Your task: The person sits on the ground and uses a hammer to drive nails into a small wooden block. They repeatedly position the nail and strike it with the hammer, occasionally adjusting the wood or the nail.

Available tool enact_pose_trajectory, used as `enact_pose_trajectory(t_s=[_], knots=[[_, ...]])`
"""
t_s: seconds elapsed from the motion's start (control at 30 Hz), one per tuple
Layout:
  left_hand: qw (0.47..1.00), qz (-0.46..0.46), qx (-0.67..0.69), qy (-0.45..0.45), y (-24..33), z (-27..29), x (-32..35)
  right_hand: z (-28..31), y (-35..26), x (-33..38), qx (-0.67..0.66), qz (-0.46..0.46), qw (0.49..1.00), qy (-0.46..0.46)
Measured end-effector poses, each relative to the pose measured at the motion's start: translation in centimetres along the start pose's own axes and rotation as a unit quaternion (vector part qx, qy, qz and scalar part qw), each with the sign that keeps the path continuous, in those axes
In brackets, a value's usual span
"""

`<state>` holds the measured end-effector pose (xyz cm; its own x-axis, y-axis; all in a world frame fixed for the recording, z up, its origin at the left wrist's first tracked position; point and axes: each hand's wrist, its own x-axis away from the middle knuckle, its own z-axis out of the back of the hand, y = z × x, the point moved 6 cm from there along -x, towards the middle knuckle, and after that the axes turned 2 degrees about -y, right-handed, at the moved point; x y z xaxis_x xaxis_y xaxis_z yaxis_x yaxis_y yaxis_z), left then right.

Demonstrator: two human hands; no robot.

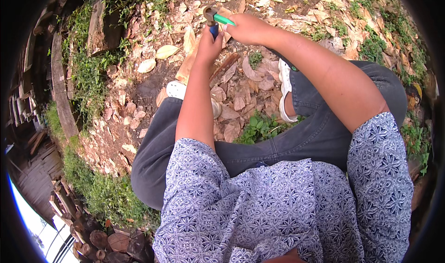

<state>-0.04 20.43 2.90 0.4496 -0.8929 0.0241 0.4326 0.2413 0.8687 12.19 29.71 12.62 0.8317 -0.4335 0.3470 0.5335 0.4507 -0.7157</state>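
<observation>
The left hand (208, 43) is closed around the blue grip of a small metal-headed hammer (211, 17), held upright above the leaf-littered ground (139, 91) ahead of the knees, while the right hand (250, 29) pinches a slim green plastic rod (225, 20) whose tip meets the hammer head. I judge the main risk to be the right fingers: they sit just beside the head, so any slip could catch them. The rod could also drop among the dry brown leaves (241, 101) and be hard to find.
</observation>
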Motion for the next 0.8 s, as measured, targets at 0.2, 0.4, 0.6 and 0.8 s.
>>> enact_pose_trajectory(t_s=[0.2, 0.4, 0.6, 0.8], knots=[[0.999, -0.023, -0.039, -0.003, -0.1, -0.1, -0.1, 0.2, -0.5, 0.6, 0.001, 0.018, 1.0, 0.014], [1.0, -0.015, -0.026, -0.005, -0.3, -0.2, -0.2, -0.3, 0.0, 0.4, -0.024, -0.027, 0.999, -0.021], [0.999, -0.029, -0.028, 0.002, 0.1, -0.6, -0.6, -0.8, 1.5, 0.1, -0.017, 0.015, 1.0, 0.019], [1.0, -0.027, -0.008, 0.002, -0.1, -0.2, -0.4, -1.3, 1.5, 0.3, -0.032, 0.004, 0.999, 0.034]])
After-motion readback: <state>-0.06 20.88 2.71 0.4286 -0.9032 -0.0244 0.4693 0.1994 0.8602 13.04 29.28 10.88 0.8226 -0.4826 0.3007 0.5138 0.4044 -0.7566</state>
